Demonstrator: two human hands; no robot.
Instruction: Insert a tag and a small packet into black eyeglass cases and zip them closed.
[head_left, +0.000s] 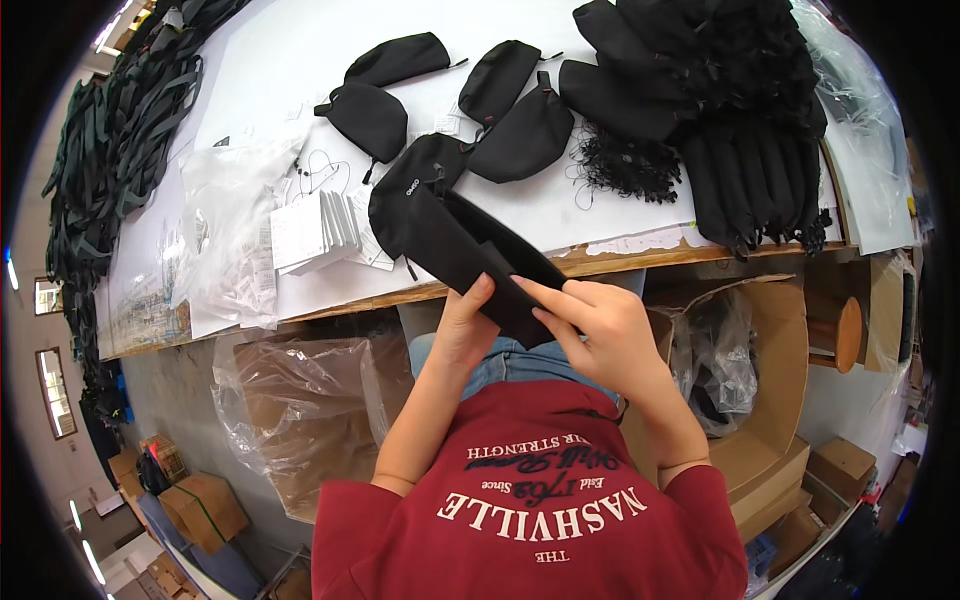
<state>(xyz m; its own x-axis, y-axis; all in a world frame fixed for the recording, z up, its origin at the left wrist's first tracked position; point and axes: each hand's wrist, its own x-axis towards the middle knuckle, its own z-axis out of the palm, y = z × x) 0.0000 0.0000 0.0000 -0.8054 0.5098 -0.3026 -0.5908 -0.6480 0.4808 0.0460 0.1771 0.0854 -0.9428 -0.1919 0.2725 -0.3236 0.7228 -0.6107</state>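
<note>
Both of my hands hold a black zippered pouch (pixel 455 240) at the front edge of the table, its mouth gaping. My left hand (pixel 467 325) grips the near end, with the thumb on the outside. On the other side, my right hand (pixel 600 318) has its fingers at the pouch's opening and pinches the edge. Beneath the pouch's far end lies another black pouch (pixel 400 190) with a small white print. Beyond it are several similar pouches, among them a rounded one (pixel 525 140) and one with a zip pull (pixel 370 120). What the pouch contains, if anything, is hidden.
White cards (pixel 305 235) stand in a fanned stack beside clear plastic bags (pixel 235 220). A tangle of black cords (pixel 625 165) lies near a large pile of black pouches (pixel 700 70). Dark straps (pixel 110 150) hang at the left. Below the table edge is an open cardboard box (pixel 775 345).
</note>
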